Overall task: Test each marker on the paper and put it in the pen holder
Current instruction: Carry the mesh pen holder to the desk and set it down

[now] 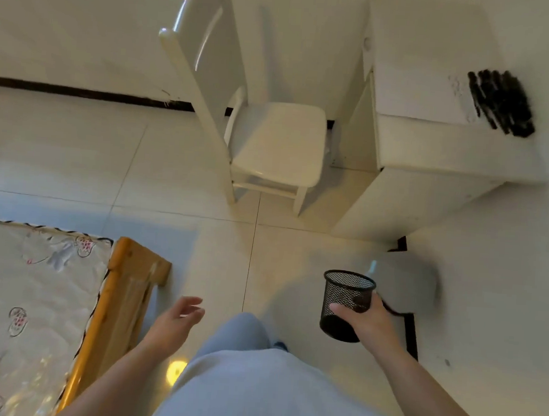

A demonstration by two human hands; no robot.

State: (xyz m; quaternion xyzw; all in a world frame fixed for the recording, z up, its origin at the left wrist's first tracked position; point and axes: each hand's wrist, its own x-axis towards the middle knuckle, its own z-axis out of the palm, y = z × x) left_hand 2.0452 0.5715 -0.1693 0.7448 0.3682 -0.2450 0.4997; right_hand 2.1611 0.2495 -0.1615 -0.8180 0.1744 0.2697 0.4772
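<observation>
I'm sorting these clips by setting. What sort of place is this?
Probably a bedroom at home: a wood-framed bed with a patterned cover, a white chair beside a white desk, tiled floor.

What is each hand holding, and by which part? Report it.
The right hand grips the black mesh pen holder round its side wall, near the base. The left hand holds nothing, fingers relaxed.

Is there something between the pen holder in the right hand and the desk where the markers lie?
Nothing visible blocks it. The right hand holds the pen holder over bare floor, and the markers lie on the desk ahead. The white chair stands left of the desk, off that line.
</observation>
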